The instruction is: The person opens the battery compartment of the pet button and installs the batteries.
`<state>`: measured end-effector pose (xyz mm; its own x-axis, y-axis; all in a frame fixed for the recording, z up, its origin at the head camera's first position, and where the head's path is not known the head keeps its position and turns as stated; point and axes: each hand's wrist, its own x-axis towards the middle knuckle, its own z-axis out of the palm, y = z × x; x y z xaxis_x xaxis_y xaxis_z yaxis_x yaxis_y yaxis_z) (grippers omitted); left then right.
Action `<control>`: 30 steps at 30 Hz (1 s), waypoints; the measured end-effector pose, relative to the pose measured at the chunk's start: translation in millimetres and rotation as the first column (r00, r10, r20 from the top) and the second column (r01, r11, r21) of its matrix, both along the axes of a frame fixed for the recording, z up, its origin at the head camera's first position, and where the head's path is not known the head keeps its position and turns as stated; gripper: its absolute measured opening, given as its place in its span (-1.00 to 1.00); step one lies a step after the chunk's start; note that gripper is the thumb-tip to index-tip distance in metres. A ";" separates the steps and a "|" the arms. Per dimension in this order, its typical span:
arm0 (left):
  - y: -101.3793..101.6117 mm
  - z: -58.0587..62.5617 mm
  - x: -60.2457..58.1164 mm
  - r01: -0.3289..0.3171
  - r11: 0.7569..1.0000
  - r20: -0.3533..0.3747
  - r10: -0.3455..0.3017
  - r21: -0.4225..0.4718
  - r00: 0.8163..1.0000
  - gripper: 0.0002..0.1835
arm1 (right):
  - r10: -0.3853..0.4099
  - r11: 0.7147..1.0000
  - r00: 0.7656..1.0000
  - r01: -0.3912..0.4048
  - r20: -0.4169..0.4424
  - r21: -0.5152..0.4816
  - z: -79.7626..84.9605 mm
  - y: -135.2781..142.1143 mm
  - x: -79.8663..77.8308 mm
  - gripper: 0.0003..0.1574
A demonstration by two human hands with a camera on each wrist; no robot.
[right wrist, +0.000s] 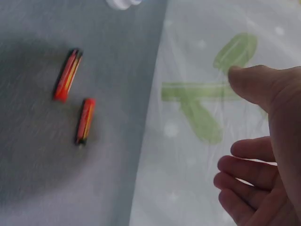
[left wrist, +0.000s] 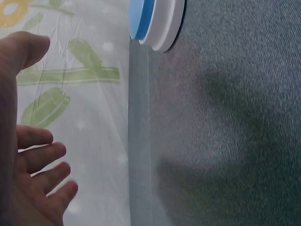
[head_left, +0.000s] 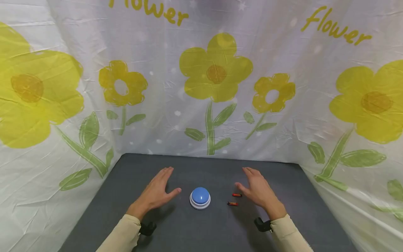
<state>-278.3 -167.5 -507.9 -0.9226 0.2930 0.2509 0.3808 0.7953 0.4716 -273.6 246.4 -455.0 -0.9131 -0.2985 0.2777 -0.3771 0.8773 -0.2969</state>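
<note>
A round blue push button (head_left: 200, 196) on a white base sits on the dark table between my two hands; part of it shows at the top of the left wrist view. Two red batteries with black ends, the farther battery (head_left: 237, 195) and the nearer battery (head_left: 232, 203), lie right of the button. My left hand (head_left: 156, 191) hovers left of the button, fingers extended and thumb apart, holding nothing. Over the table beside the batteries, my right hand (head_left: 260, 190) is likewise spread and holds nothing. Neither hand touches the button or the batteries.
The dark grey table (head_left: 189, 231) meets a white curtain (head_left: 163, 133) with yellow flowers at its back and sides. A black strap device (head_left: 148, 229) is on the left wrist and another black device (head_left: 262, 224) on the right.
</note>
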 end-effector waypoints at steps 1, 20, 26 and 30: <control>1.1 0.4 0.4 0.009 1.000 0.012 -0.009 0.010 1.000 0.03 | 0.010 1.000 1.000 -0.010 0.010 -0.001 0.5 -3.5 -0.8 -0.08; 26.8 -16.7 -2.4 0.096 0.993 0.090 -0.102 0.068 0.991 -0.06 | 0.120 0.992 0.989 -0.116 0.086 -0.058 -28.4 -51.2 -12.4 -0.02; 35.8 -28.1 -2.3 0.122 0.991 0.059 -0.125 0.053 0.990 -0.09 | 0.140 0.987 0.987 -0.133 0.079 -0.085 -44.7 -63.0 -15.1 -0.02; 41.1 -33.7 -1.2 0.138 0.989 0.065 -0.141 0.059 0.988 -0.12 | 0.165 0.984 0.984 -0.160 0.064 -0.084 -53.6 -70.1 -13.7 -0.04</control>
<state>-279.5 -126.5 -541.6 -0.8894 0.4078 0.2067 0.4512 0.7095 0.5414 -287.3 176.3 -508.7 -0.8725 -0.4243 0.2423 -0.4882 0.7792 -0.3931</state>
